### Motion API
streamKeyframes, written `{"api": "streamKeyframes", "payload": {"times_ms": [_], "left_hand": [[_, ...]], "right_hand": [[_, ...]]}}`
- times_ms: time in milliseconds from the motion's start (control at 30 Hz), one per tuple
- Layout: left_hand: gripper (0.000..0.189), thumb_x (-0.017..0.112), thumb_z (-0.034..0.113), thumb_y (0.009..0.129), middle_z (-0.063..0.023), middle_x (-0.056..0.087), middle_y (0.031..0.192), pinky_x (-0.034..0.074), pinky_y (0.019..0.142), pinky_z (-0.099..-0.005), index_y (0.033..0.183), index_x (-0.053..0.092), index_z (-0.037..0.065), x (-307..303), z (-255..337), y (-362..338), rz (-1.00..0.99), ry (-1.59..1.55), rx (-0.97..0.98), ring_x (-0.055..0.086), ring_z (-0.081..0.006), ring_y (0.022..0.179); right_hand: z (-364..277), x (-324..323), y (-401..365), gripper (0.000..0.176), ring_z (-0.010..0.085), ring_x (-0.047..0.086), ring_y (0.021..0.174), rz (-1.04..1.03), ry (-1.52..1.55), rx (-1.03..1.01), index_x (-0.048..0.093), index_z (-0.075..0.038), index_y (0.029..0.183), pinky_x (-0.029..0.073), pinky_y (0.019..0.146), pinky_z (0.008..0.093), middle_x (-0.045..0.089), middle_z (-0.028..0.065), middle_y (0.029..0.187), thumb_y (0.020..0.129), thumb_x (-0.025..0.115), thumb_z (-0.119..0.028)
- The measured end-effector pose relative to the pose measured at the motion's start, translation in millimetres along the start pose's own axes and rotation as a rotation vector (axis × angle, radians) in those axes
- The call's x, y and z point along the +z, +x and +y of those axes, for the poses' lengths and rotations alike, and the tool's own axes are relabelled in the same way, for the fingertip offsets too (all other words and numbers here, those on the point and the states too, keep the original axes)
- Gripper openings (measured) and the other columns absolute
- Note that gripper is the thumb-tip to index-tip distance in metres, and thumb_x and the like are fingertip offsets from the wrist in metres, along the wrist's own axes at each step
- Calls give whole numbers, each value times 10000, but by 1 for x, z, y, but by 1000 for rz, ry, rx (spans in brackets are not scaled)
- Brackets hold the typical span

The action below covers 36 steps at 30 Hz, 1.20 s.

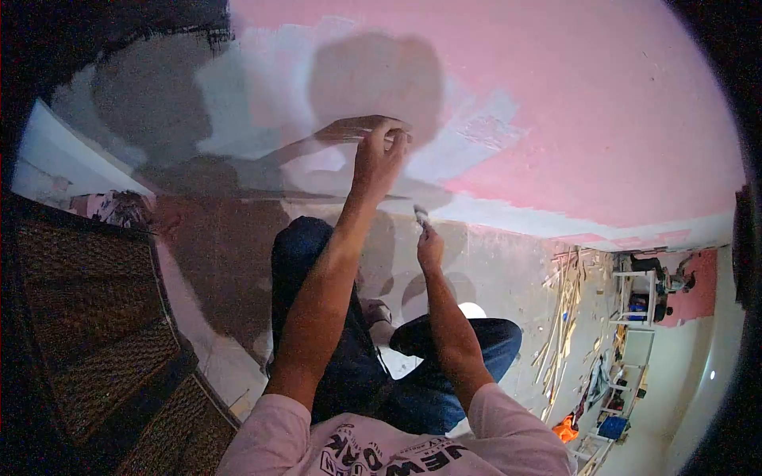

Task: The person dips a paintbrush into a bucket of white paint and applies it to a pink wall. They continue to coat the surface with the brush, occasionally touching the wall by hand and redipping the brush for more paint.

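Note:
My left hand (382, 157) is raised against the pink and white wall. Its fingers are closed on a thin, flat putty blade (349, 127) that lies along the wall surface; part of it merges with the shadow there. Lower and to the right, my right hand (429, 247) grips a small putty knife (421, 214), its blade smeared pale and held near the foot of the wall. White filler (484, 127) covers patches of the pink paint (587, 103). Between my legs, under the right forearm, a white rounded container (471, 310) partly shows.
A dark woven panel (95, 293) stands close on the left, beside a bundled cloth (119, 209). Long wooden strips (565, 317) litter the floor at right. Beyond them are white shelving (635, 317), a blue item (613, 427) and an orange item (565, 429).

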<state>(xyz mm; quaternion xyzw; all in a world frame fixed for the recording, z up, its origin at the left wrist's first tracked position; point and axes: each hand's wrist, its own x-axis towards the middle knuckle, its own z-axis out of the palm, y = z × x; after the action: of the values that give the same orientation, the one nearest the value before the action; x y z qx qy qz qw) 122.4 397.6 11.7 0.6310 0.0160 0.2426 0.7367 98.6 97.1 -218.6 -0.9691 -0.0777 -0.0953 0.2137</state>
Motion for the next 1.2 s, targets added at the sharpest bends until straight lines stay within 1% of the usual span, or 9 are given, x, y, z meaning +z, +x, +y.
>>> {"api": "streamKeyframes", "payload": {"times_ms": [167,267,300,400,433,533,900,1067,1200], "left_hand": [[184,571,112,1026,-113,711,1025,581,787,-316,1113,661,-22,10,-5,4,-4,4,-20,711,-186,937],[183,567,108,1024,-117,711,1022,580,794,-319,1110,660,-24,18,-5,4,-15,21,2,711,-191,932],[183,566,106,1022,-118,711,1021,580,796,-320,1109,660,-24,18,-8,4,-11,40,14,711,-192,930],[183,573,105,1016,-118,713,1010,581,789,-326,1109,662,-25,22,-8,2,-24,62,14,712,-196,924],[183,575,107,1016,-119,713,1011,581,788,-326,1109,662,-25,24,-9,1,-32,63,10,712,-196,922],[184,581,111,1014,-119,714,1014,580,784,-327,1109,662,-25,22,-8,-1,-44,79,8,712,-195,916],[223,564,182,1011,-147,751,943,570,769,-383,1105,668,9,28,-12,-4,-37,92,-2,747,-264,852],[222,573,180,1008,-136,750,970,573,762,-367,1102,673,6,33,-16,-3,-45,29,-14,741,-232,832],[224,576,177,1005,-133,751,961,571,753,-352,1093,674,-4,40,-17,0,-41,-6,-3,735,-210,826]], "right_hand": [[-71,-81,55,295,413,648,766,254,108,-56,681,-108,1277,504,678,500,670,206,843,1004,569,-105],[-81,-111,36,352,338,691,888,255,113,-28,662,-62,1337,530,783,403,712,227,1010,1000,565,-42],[-86,-121,23,357,290,688,1032,241,235,18,646,-40,1347,531,875,386,703,208,1195,1006,548,-5],[-104,-137,9,368,275,677,1095,450,268,-135,605,-20,1380,528,923,380,691,200,1257,1018,537,-19],[-100,-139,5,370,301,672,1118,376,267,-47,580,-21,1402,518,962,375,682,206,1268,1038,516,-46],[-107,-140,12,364,328,677,1051,476,244,-125,581,-23,1403,527,924,400,691,209,1209,1051,501,-67],[-42,-30,32,338,435,682,781,45,47,2,662,-110,1326,533,693,506,692,260,855,1001,571,-111],[7,-40,29,296,432,693,769,-99,-10,-39,734,-106,1206,541,669,501,698,268,841,986,609,-258],[-45,-131,43,296,434,691,737,-3,0,52,762,-118,1127,542,660,509,692,255,806,978,619,-329]]}}
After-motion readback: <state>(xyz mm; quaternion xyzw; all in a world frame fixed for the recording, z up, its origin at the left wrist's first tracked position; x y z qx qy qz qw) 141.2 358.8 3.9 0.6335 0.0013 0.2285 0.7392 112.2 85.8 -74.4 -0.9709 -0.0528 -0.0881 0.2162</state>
